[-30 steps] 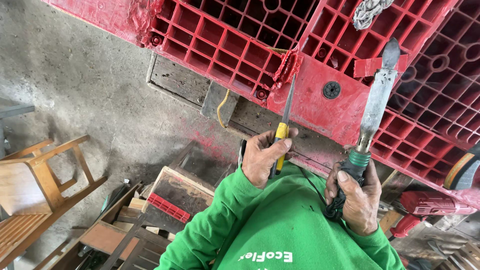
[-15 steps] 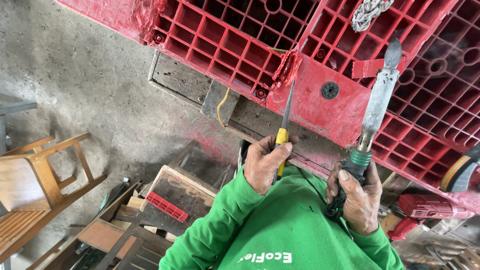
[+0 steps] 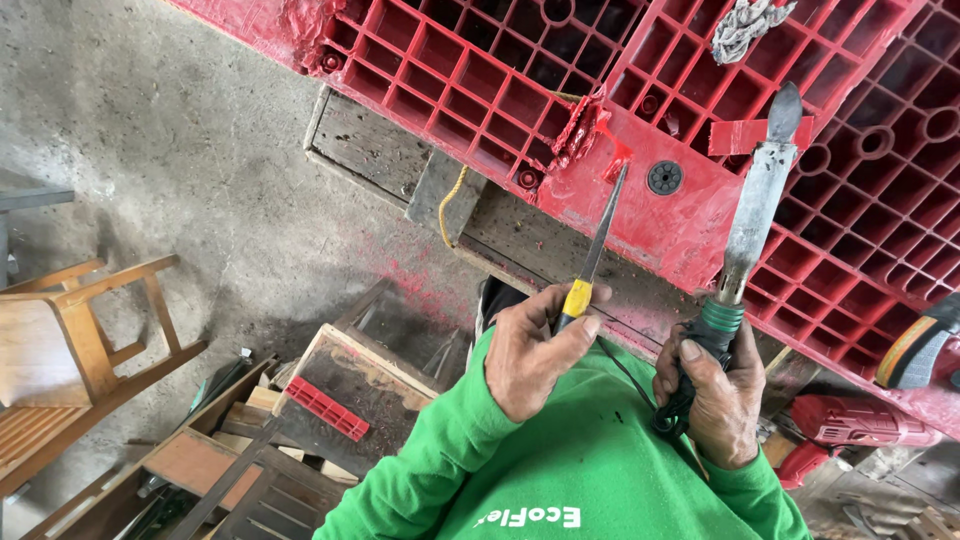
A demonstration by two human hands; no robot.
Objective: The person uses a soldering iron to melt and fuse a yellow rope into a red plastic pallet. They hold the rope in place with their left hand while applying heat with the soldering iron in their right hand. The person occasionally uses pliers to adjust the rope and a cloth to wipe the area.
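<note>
Your left hand [image 3: 535, 350] is closed around the yellow handle of a thin file [image 3: 592, 255], blade angled up toward the torn red seam [image 3: 590, 125]. Your right hand [image 3: 712, 395] is wrapped tight on the green-collared grip of the flat-bladed iron [image 3: 755, 215], black cord trailing under your palm, its tip standing up against the red plastic pallet [image 3: 480, 70]. Both tools sit close to the split, the file tip just beside the ragged edge, the iron's blade a little apart to the right.

My read: keep the file low and flat along the crack so it steadies the loose flap, and bring the iron in with its broad face, not the point. Mind the cord near your wrist; it could snag. Keep your green sleeves [image 3: 560, 480] clear of the blade.

Beyond that, a wooden beam [image 3: 390, 145] lies under the pallet. On the concrete floor [image 3: 150, 130] stand a wooden chair [image 3: 60, 330] and a wooden crate [image 3: 360, 380]; a red power tool [image 3: 850, 420] lies far right.
</note>
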